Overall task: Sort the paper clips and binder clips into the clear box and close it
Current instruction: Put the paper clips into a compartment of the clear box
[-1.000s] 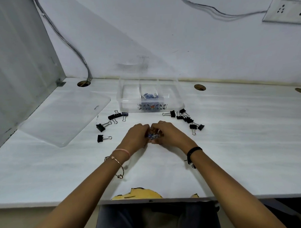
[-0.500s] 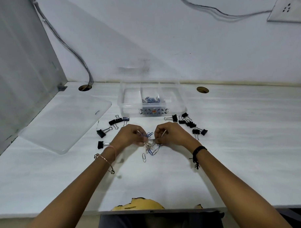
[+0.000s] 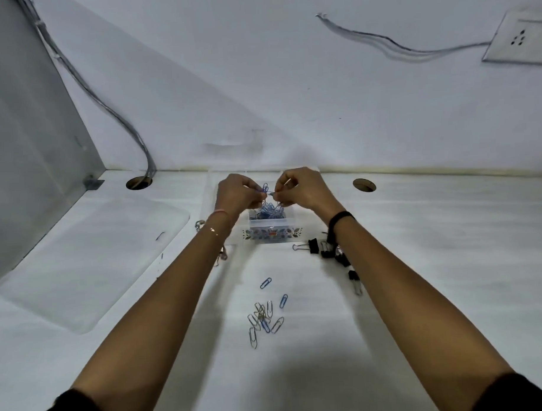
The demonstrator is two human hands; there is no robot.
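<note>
Both hands are raised over the clear box (image 3: 269, 233), which sits at the far middle of the white desk (image 3: 419, 261) against the wall. The left hand (image 3: 237, 194) and right hand (image 3: 303, 189) each have fingertips pinched on a small tangle of blue paper clips (image 3: 265, 188) held between them, right above the box's middle compartment, where a heap of blue clips (image 3: 268, 212) already lies. The forearms hide most of the box's side compartments, so what is in those cannot be told. On the near desk between the arms lies a loose scatter of clips (image 3: 264, 319) — silver and blue, some overlapping, two blue ones a little apart toward the box. Black binder clips (image 3: 329, 251) are bunched just right of the box's near corner, partly behind the right wrist; another binder clip (image 3: 199, 224) peeks out beside the left wrist, mostly covered by the arm. The clear lid (image 3: 90, 260) lies flat on the left, well apart from the box. A grey panel (image 3: 24, 137) stands at the far left, with cables (image 3: 106, 103) running down the wall into a desk hole (image 3: 139, 182); a second hole (image 3: 364, 184) is right of the box, and a socket (image 3: 519, 40) is on the wall at upper right.
</note>
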